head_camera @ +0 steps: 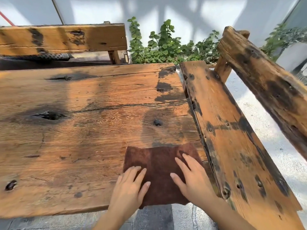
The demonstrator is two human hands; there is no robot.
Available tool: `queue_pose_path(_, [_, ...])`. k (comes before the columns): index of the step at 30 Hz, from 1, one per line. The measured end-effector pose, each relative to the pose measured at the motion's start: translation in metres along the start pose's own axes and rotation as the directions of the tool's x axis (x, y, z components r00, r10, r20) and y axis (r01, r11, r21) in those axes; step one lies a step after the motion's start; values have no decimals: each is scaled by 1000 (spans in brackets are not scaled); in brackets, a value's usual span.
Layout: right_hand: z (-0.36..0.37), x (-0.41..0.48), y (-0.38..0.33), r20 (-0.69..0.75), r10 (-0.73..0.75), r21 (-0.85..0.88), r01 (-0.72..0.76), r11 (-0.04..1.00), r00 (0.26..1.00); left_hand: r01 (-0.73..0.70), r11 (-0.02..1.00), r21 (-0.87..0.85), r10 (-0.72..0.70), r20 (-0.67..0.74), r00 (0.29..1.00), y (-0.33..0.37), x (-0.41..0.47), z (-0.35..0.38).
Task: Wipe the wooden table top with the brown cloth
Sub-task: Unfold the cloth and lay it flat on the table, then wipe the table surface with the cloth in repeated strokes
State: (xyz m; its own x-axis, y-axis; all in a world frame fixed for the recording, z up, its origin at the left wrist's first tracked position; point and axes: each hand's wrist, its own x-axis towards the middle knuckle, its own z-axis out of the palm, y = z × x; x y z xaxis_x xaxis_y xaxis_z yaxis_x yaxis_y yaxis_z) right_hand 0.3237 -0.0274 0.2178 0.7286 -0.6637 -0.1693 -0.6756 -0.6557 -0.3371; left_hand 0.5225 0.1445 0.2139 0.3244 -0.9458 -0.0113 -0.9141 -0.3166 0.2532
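The wooden table top (86, 130) is weathered, with dark knots, cracks and damp-looking patches. A brown cloth (159, 165) lies spread flat at the table's near right corner, reaching the front edge. My left hand (128, 188) presses on the cloth's left part with straight fingers. My right hand (192, 178) lies flat on its right part, fingers stretched forward. Neither hand curls round the cloth.
A wooden bench (232, 138) with a backrest (269, 87) runs along the table's right side. Another bench backrest (63, 39) stands behind the table. Green plants (166, 47) grow against the white wall. Grey paving (157, 219) lies below the front edge.
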Motion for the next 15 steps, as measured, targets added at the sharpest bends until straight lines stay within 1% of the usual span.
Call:
queue_pose_path(3, [43, 14, 1, 30, 52, -114, -48, 992, 998, 80, 996, 26, -82, 79, 993, 11, 22, 37])
queue_pose_path(4, [56, 13, 5, 29, 63, -124, -59, 991, 998, 92, 994, 55, -97, 84, 992, 10, 22, 49])
queue_pose_path(6, [73, 8, 15, -29, 92, -84, -94, 992, 995, 105, 990, 94, -111, 63, 992, 8, 20, 66])
queue_pose_path(9, [74, 0, 29, -91, 119, -66, -125, 990, 989, 102, 991, 88, -108, 59, 992, 11, 14, 78])
queue_pose_path(12, [68, -11, 42, -84, 161, -55, -166, 984, 983, 93, 991, 94, -100, 75, 992, 23, 12, 84])
queue_pose_path(15, [58, -17, 45, -70, 203, -39, -206, 978, 977, 166, 983, 76, -171, 65, 983, 34, 15, 85])
